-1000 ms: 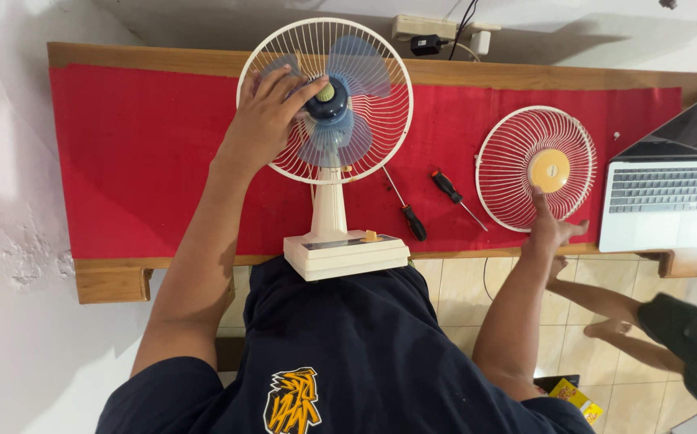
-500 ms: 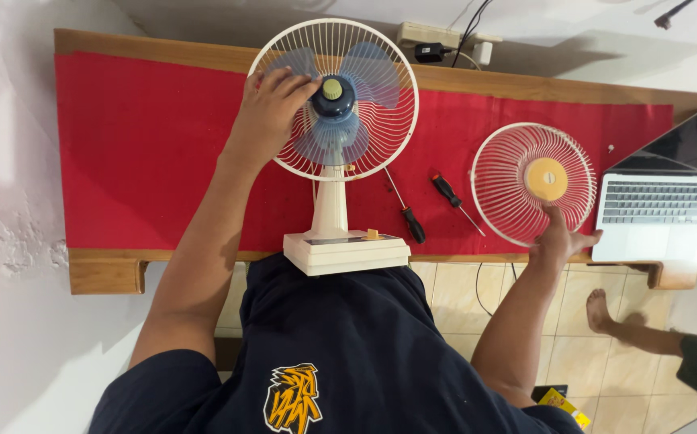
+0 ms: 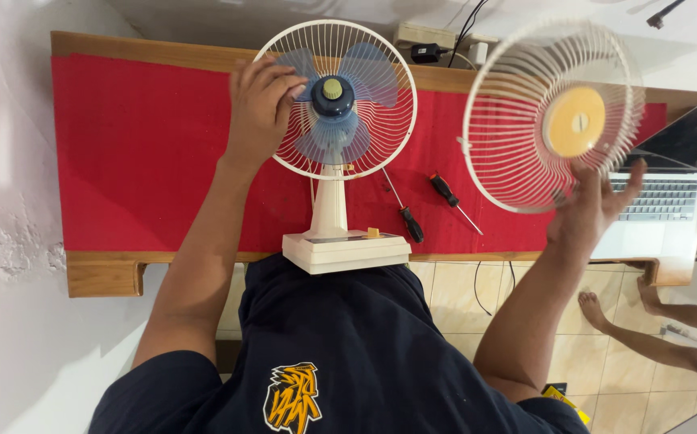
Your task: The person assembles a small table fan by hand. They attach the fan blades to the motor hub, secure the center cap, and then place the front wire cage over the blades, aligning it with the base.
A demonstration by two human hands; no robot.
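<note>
Red cloth [image 3: 139,145] covers a wooden bench [image 3: 107,277] against a white wall. Left hand [image 3: 258,108] is pressed on the left side of the rear fan guard [image 3: 380,137], fingers spread over the wires and reaching toward the dark blue hub; fingers loosely apart, not closed round anything, just touching the guard and the blade area. Desk fan [image 3: 332,209] lies on its back on the cloth, cream base [image 3: 347,251] hanging over the near bench edge against the person's dark shirt. 3 translucent blue blades [image 3: 368,76] show inside the rear guard, with a cream cap at the hub centre.

Just right of the fan stem lie 2 screwdrivers: a long one with a black handle [image 3: 404,210], then a shorter one with a red-and-black handle [image 3: 454,201], both flat on the cloth, apart from each other.

Further right, right hand [image 3: 593,205] holds the front fan guard [image 3: 553,112] lifted off the bench, tilted, its yellow centre disc facing the camera; fingers clamped on the lower rim, thumb side hidden behind the wires. The guard is blurred, well apart from the fan. Behind it a laptop [image 3: 658,201] sits open at the bench's right end. Power strip [image 3: 425,36] with plugs at the back edge. Another person's bare feet [image 3: 654,305] on the tiled floor at lower right.
</note>
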